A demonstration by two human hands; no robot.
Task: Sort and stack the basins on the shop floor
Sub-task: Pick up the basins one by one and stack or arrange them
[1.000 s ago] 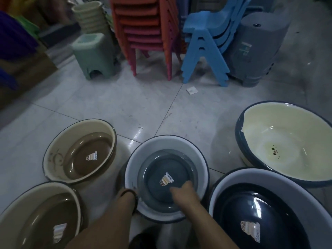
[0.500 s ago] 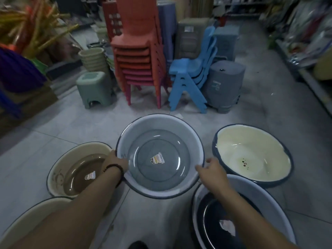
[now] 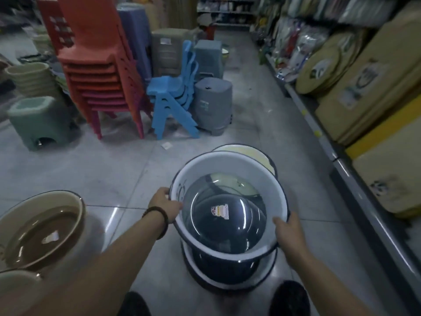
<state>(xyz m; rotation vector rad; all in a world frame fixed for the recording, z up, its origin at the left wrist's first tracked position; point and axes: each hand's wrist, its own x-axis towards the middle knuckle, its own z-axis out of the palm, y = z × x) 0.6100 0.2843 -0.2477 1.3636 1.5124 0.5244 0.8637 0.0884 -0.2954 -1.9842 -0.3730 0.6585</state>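
Grey tiled shop floor (image 3: 114, 169), stacked chairs (image 3: 98, 71) beyond. The left hand (image 3: 164, 202) and right hand (image 3: 288, 231) clasp opposite rims of a round white basin (image 3: 227, 164), mouth upward, between the fingers, above a larger basin (image 3: 227, 285). Its label (image 3: 219, 210) is unreadable.

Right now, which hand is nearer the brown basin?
Left. The left hand grips the white basin's rim on the brown basin's side; the right hand grips the opposite rim.
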